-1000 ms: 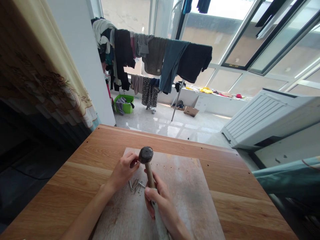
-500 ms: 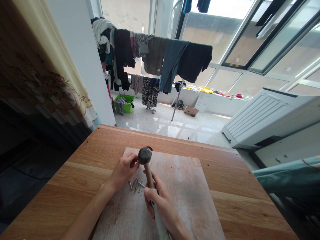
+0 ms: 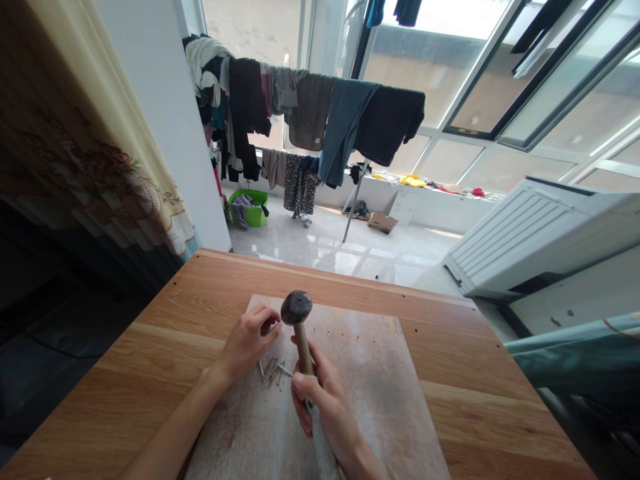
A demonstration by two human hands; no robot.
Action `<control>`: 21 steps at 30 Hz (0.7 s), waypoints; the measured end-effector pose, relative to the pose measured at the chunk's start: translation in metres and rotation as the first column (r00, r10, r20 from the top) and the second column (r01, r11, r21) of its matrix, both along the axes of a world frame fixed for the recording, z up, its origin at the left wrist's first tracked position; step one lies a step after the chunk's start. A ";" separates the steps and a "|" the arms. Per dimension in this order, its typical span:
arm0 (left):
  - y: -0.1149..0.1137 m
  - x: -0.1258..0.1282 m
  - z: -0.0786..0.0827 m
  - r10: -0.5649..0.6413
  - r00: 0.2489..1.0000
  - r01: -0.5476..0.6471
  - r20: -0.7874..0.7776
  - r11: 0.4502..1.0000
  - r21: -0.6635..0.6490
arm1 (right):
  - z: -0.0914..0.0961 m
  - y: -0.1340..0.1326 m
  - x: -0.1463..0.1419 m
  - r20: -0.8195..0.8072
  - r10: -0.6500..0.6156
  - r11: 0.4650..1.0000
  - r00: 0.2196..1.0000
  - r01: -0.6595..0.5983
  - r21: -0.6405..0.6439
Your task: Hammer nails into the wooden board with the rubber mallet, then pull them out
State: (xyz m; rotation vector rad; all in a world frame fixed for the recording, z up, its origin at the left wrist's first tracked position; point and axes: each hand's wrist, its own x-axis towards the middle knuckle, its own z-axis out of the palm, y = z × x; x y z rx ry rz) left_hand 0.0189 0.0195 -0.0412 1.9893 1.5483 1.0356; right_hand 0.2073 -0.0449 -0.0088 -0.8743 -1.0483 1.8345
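My right hand (image 3: 320, 400) is wrapped round the wooden handle of a hammer (image 3: 297, 317), whose dark round head hangs over the far part of a worn grey board (image 3: 370, 387). My left hand (image 3: 247, 340) rests on the board just left of the hammer head, its thumb and fingers pinched together on something too small to name, perhaps a nail. Several loose nails (image 3: 273, 369) lie on the board between my two hands. A row of small holes or nail heads dots the board to the right of the hammer head.
The board lies on a wooden table (image 3: 150, 347). Beyond the table's far edge are a glossy tiled floor, a rack of hanging clothes (image 3: 320, 113), a green basket (image 3: 249, 207), a cardboard box (image 3: 383, 222) and a white slatted panel (image 3: 525, 233).
The hammer head has risen a little and shifted slightly right from half a second ago. My left hand keeps its pinch in the same spot.
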 end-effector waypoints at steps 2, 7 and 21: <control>0.000 0.000 0.001 0.006 1.000 -0.006 -0.003 1.000 0.013 | 0.000 0.000 0.000 0.018 0.019 1.000 1.000 -0.019 0.006; 0.000 0.001 0.001 0.012 1.000 -0.011 -0.004 1.000 0.019 | -0.002 0.001 -0.001 0.067 0.029 0.999 0.997 -0.028 -0.016; -0.001 0.000 -0.001 0.009 1.000 -0.009 -0.006 1.000 -0.001 | 0.000 0.001 -0.001 0.043 0.035 0.999 0.998 -0.034 -0.015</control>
